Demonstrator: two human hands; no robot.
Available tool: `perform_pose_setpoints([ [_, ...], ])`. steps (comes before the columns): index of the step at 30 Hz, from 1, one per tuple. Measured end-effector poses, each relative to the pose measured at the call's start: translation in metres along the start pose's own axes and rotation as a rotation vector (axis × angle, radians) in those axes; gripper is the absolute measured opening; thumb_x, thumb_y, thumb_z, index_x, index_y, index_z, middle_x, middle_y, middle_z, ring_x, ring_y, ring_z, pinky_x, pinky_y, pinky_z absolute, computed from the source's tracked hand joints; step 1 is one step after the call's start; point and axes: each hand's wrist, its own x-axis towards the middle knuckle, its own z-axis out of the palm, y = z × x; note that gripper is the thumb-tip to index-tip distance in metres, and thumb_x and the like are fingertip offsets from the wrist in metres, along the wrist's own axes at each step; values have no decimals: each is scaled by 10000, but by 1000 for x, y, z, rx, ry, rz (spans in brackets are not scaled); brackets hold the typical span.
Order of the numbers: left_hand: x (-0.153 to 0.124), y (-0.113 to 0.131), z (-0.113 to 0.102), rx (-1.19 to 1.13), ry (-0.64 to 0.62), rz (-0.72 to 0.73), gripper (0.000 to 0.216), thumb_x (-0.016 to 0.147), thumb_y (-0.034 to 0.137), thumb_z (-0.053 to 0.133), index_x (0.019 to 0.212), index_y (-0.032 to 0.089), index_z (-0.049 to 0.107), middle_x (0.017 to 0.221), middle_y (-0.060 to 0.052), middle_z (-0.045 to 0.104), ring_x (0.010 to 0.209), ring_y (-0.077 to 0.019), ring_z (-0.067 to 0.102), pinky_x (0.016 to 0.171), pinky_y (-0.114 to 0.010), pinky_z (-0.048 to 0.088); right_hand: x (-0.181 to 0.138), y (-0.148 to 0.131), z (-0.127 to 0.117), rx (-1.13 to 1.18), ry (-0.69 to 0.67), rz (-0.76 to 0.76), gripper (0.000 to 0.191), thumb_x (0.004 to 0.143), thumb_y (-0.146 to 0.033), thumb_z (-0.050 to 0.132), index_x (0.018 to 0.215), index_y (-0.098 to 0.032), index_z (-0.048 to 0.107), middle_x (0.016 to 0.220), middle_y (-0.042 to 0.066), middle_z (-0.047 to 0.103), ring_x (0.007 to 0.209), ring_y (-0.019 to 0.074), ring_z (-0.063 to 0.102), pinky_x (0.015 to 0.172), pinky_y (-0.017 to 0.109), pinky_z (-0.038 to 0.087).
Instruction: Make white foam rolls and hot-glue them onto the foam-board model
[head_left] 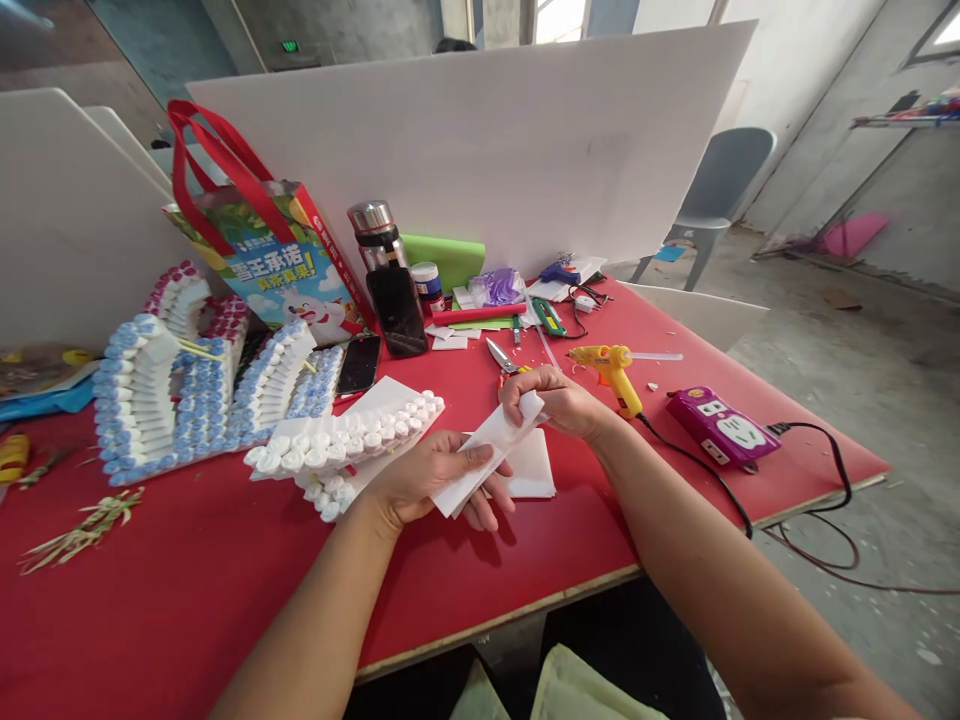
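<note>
A folded strip of white paper [480,458] is held in the air between both hands, slanting up to the right. My left hand [442,475] grips its lower end, thumb on top and fingers beneath. At the upper end, my right hand [551,400] pinches the paper with curled fingers. Under the hands lies a stack of white paper [534,465], partly covered. Left of my left hand sits a white piece with rows of rolled paper rosettes [349,440]. Scissors [504,358] lie just beyond my right hand, their handles partly hidden.
A yellow glue gun [611,372] and a purple power strip [720,428] with cords lie right. Blue-and-white paper pieces [161,400], a gift bag [277,260], a steel flask [375,235] and two phones [397,312] stand or lie left and behind. A white board [480,150] rises at the back.
</note>
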Motion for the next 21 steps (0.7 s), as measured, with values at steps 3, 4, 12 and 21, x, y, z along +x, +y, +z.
perform_pose_setpoints([
  [3,-3,2,-2,4,-1,17,337,873,419,674,955,96,725,816,-180,771,530,-204,714,480,-226,523,0,-1,-2,6,21,10,153,607,-157,535,643,-144,683,651,28,567,573,132,473,540,257,370],
  [4,-4,2,-3,8,-8,19,336,873,414,675,955,91,725,806,-179,770,513,-201,707,468,-222,517,0,-1,-2,20,45,24,170,599,-146,538,662,-145,696,668,32,587,594,142,508,556,259,399],
  [12,0,3,-3,-57,156,135,293,862,339,709,974,68,698,823,-173,771,587,-210,731,556,-262,585,6,-3,6,257,265,105,329,836,-467,607,1018,-197,652,665,3,623,510,128,534,471,234,369],
  [21,9,-3,-1,-123,214,173,272,817,243,762,997,67,658,893,-193,764,739,-247,754,717,-349,618,15,12,19,211,411,72,432,605,-339,890,846,-178,570,592,-65,567,440,59,445,402,194,309],
])
